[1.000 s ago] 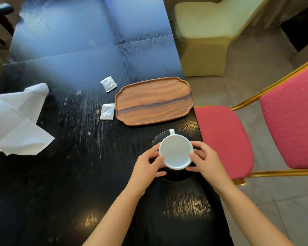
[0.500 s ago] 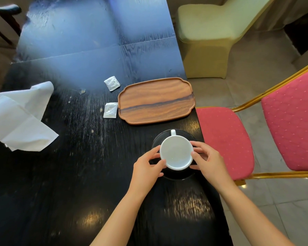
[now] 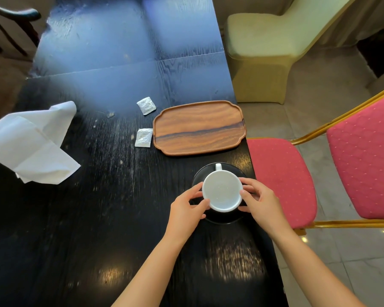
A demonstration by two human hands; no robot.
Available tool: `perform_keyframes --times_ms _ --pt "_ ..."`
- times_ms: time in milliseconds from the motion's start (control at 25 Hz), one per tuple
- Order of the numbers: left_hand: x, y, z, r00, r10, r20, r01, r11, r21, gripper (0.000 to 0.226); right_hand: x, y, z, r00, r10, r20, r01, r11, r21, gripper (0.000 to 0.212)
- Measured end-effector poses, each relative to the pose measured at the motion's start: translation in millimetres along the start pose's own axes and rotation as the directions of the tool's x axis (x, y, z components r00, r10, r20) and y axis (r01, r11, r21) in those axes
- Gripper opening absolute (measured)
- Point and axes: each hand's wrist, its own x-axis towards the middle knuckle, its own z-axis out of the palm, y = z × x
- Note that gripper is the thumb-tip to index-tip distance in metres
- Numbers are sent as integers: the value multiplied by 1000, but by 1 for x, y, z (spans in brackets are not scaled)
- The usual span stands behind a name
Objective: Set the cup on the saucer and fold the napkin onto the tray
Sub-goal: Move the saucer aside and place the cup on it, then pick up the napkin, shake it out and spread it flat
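Fingers (image 3: pixel 201 203) of the left hand (image 3: pixel 185 212) and right hand (image 3: pixel 261 201) clasp opposite sides of the white ceramic cup (image 3: pixel 222 192), which sits on the black round saucer (image 3: pixel 222 218), handle pointing away. Beyond it lies the empty brown wooden tray (image 3: pixel 198 127). The crumpled white napkin (image 3: pixel 29 145) lies unfolded, far left on the black wooden table (image 3: pixel 87 218).

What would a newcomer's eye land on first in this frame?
First, the white cup on the black saucer near the table's right edge, with the left hand and right hand at its sides. Next, the empty wooden tray just beyond it. Then the rumpled white napkin far left on the black table.
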Motion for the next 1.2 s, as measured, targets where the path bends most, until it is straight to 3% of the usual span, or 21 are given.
perform_keyframes --times_ms 160,280,440,560,640,920,1040,1200 --pt "-2 3 -7 1000 10 -29 -6 990 138 52 -3 -13 -5 998 -8 -62 -1 989 -149 28" --pt "-16 18 -29 994 88 -71 -60 946 319 37 -10 -38 -8 968 -224 -115 153 887 -435 21" --pt "-41 51 -83 967 248 -59 -133 691 711 20 -18 -90 23 931 -333 150 339 639 -690 23" --pt "-62 70 -134 928 371 -32 -156 464 872 26 -30 -137 63 853 -376 362 512 471 -718 33" --pt "-73 74 -168 905 424 -39 -137 377 916 31 -38 -163 91 800 -402 444 584 356 -730 35" --pt "-103 47 -293 809 555 -194 -94 447 889 35 -64 -225 191 653 -530 541 707 170 -687 35" --pt "-106 20 -340 813 548 -197 -75 434 898 41 -72 -227 237 656 -523 544 696 142 -704 43" --pt "-100 -20 -409 858 503 -102 -121 392 912 40 -89 -226 308 700 -502 508 649 150 -746 51"
